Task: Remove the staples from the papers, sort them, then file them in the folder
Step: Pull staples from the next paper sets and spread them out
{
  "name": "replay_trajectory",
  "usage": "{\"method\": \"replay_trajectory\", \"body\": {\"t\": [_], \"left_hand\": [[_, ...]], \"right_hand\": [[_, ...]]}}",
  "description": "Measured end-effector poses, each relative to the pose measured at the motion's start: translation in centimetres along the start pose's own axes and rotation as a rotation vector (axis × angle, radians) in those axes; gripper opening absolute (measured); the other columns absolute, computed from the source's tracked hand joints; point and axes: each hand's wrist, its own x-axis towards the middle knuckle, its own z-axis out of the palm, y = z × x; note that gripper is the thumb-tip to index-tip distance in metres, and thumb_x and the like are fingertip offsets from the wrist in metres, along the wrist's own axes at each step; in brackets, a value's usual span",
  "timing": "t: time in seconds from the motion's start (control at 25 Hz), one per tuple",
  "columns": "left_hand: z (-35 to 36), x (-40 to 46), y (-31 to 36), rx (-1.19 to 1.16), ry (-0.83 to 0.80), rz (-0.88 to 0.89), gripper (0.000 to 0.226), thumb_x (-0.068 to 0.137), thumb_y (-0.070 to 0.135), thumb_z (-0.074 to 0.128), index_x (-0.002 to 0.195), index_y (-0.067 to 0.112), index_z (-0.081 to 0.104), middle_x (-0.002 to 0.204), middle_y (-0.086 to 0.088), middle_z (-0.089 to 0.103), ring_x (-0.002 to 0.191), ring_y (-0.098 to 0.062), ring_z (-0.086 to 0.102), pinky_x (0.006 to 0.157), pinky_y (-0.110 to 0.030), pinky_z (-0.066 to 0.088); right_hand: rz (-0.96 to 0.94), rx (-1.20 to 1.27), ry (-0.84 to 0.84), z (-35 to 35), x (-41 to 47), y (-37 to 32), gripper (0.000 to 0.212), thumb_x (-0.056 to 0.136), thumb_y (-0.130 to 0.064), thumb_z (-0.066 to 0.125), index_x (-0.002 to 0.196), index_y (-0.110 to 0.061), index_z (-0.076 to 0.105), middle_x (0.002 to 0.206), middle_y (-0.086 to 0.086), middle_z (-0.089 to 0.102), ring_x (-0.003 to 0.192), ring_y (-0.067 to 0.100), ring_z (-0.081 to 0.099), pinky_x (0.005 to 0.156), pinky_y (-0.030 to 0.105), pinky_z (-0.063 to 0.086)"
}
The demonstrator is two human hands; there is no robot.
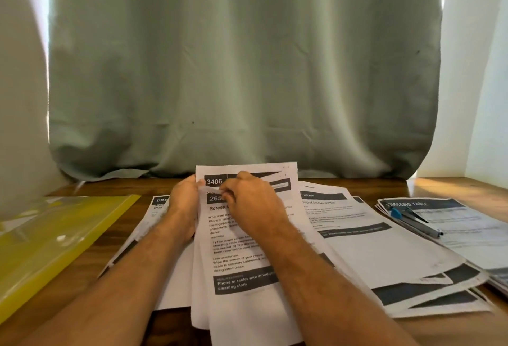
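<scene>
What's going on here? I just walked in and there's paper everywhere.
A person is working through printed papers on a wooden table. Both hands, left and right, grip the top corner of a sheaf, fingers pinched together there. More papers lie fanned out to the right, a blue tool rests on another stack, and a yellow folder waits on the left.

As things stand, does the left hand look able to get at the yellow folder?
Probably not right away: the left hand grips the sheaf of papers together with the right hand. The yellow folder lies uncovered on that side, so once it lets go the way looks free.
</scene>
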Motion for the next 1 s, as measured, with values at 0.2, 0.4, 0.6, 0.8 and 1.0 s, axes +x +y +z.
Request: {"method": "replay_trajectory", "body": {"t": [0.2, 0.4, 0.6, 0.8, 1.0], "left_hand": [[0.4, 0.1, 0.3, -0.051, -0.041, 0.068, 0.030, 0.104, 0.021, 0.042, 0.112, 0.008, 0.068, 0.096, -0.020, 0.075, 0.088, -0.040, 0.071, 0.082, -0.054, 0.059], [1.1, -0.2, 0.3, -0.063, -0.087, 0.213, 0.029, 0.106, 0.019, 0.041, 0.104, 0.006, 0.067, 0.086, -0.015, 0.073, 0.077, -0.030, 0.070, 0.071, -0.040, 0.059], [0.9, -0.5, 0.4, -0.024, -0.204, 0.291, 0.033, 0.102, 0.030, 0.053, 0.105, 0.000, 0.069, 0.090, -0.023, 0.072, 0.076, -0.034, 0.071, 0.067, -0.040, 0.060], [0.9, -0.7, 0.5, 0.116, -0.210, 0.310, 0.017, 0.101, 0.005, 0.052, 0.098, 0.004, 0.069, 0.079, -0.014, 0.073, 0.067, -0.026, 0.071, 0.055, -0.031, 0.059], [-1.1, 1.8, 0.7, 0.219, -0.067, 0.290, 0.027, 0.103, 0.028, 0.052, 0.097, 0.014, 0.074, 0.096, -0.006, 0.077, 0.091, -0.022, 0.074, 0.085, -0.033, 0.058]], "right_hand": [[0.077, 0.118, 0.215, -0.8, 0.3, 0.9, 0.031, 0.103, -0.035, 0.045, 0.122, -0.017, 0.062, 0.112, -0.001, 0.058, 0.092, 0.010, 0.057, 0.091, 0.026, 0.051], [0.106, 0.169, 0.262, -0.7, 1.3, 1.5, 0.030, 0.102, -0.035, 0.048, 0.120, -0.018, 0.065, 0.107, -0.004, 0.055, 0.087, 0.006, 0.051, 0.082, 0.015, 0.042], [0.101, 0.188, 0.285, -0.2, 1.7, 1.5, 0.027, 0.102, -0.031, 0.050, 0.119, -0.018, 0.066, 0.107, -0.003, 0.055, 0.088, 0.008, 0.052, 0.087, 0.021, 0.048], [0.105, 0.232, 0.260, -0.8, 1.7, 1.8, 0.039, 0.096, -0.025, 0.061, 0.134, -0.027, 0.055, 0.130, -0.005, 0.050, 0.102, 0.012, 0.057, 0.094, 0.027, 0.048], [0.241, 0.097, -0.090, -1.2, 1.1, 2.1, 0.014, 0.089, -0.021, 0.066, 0.095, -0.029, 0.074, 0.098, -0.006, 0.071, 0.090, 0.016, 0.065, 0.085, 0.032, 0.054]]}}
